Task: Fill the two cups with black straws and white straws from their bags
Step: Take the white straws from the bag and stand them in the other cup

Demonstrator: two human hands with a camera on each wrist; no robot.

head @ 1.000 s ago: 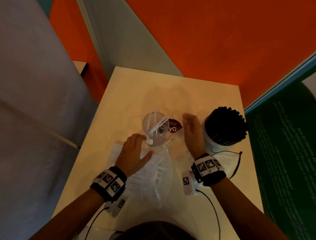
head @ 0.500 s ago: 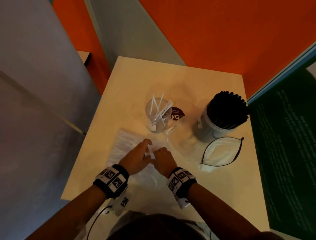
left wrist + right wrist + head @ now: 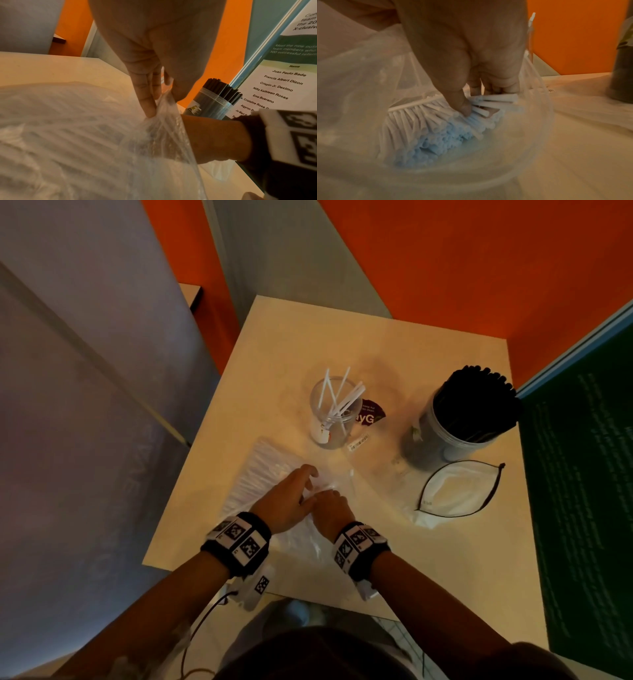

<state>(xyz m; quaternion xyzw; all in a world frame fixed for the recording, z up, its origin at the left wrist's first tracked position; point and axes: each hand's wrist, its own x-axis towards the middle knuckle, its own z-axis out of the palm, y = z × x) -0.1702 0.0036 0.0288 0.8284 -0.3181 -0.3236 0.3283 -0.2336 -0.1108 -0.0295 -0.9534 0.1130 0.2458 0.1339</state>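
Thin, glossy, crinkled clear plastic bag [image 3: 163,135]; smooth matt table [image 3: 376,344].

A green poster [image 3: 582,491] of printed names stands beside the pale table [image 3: 342,337], against orange walls [image 3: 445,261].

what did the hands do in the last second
The right hand came back from beside the clear cup into the bag and now grips white straws. The left hand pinches the bag's edge open. Both cups and the empty bag stayed put.
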